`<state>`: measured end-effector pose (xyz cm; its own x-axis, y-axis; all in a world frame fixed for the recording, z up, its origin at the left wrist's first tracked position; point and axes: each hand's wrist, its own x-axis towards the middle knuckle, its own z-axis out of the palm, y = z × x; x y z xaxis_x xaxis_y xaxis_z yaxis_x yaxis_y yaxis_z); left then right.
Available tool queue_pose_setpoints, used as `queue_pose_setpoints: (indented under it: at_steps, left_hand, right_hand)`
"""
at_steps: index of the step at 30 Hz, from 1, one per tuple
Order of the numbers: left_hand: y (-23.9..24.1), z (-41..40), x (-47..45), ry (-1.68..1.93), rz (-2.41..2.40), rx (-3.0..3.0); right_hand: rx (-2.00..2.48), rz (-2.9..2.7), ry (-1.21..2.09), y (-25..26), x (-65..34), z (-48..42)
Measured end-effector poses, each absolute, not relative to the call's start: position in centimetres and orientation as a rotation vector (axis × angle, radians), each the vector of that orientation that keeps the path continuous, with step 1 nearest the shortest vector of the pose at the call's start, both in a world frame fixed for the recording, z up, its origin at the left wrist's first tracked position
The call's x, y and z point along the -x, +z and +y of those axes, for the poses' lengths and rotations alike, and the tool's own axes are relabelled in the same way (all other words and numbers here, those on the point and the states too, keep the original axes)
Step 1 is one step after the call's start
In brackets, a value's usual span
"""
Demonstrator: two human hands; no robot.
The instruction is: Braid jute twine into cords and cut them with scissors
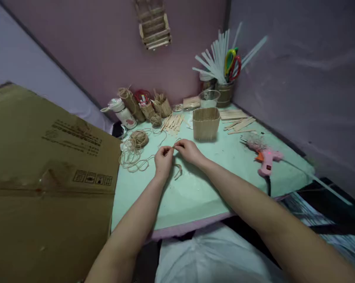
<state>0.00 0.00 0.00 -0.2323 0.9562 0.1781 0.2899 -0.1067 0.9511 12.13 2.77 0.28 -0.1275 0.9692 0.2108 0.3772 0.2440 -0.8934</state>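
Close together above the middle of the table, my left hand [163,159] and my right hand [188,151] both pinch a piece of brown twine [178,169]. Their fingertips nearly meet, and a short end of the twine hangs down below them. More strands run left toward a loose ball of twine [139,139], whose loops spread over the tabletop. Just beyond my right hand stands a square box made of wooden craft sticks [206,127]. The exact spot between my fingertips is too small to make out.
A pink glue gun [266,159] lies at the right with its cord over the edge. Loose craft sticks [172,124] lie at the back, near a white bottle [125,114]. A cup with scissors and glue sticks [224,92] stands behind. A big cardboard box [53,188] borders the left.
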Motion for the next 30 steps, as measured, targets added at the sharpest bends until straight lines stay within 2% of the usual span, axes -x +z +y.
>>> queue_pose_setpoints:
  at_steps: [5,14,21,30]
  left_hand:
    - [-0.1,0.2,-0.2,1.366,1.527,-1.348]
    - [-0.1,0.7,0.3,1.286,1.194,-1.048]
    - [-0.1,0.6,-0.1,1.356,1.127,-0.995]
    - [-0.2,0.7,-0.1,1.413,1.169,-0.989]
  right_hand:
    - [1.271,-1.619,0.858,-0.1,-12.1,2.8]
    - [1.183,-1.433,1.080,-0.4,-12.1,2.7]
    - [1.224,-1.423,0.845,0.5,-12.2,2.3]
    - [1.173,-1.470,0.804,0.7,-12.2,2.0]
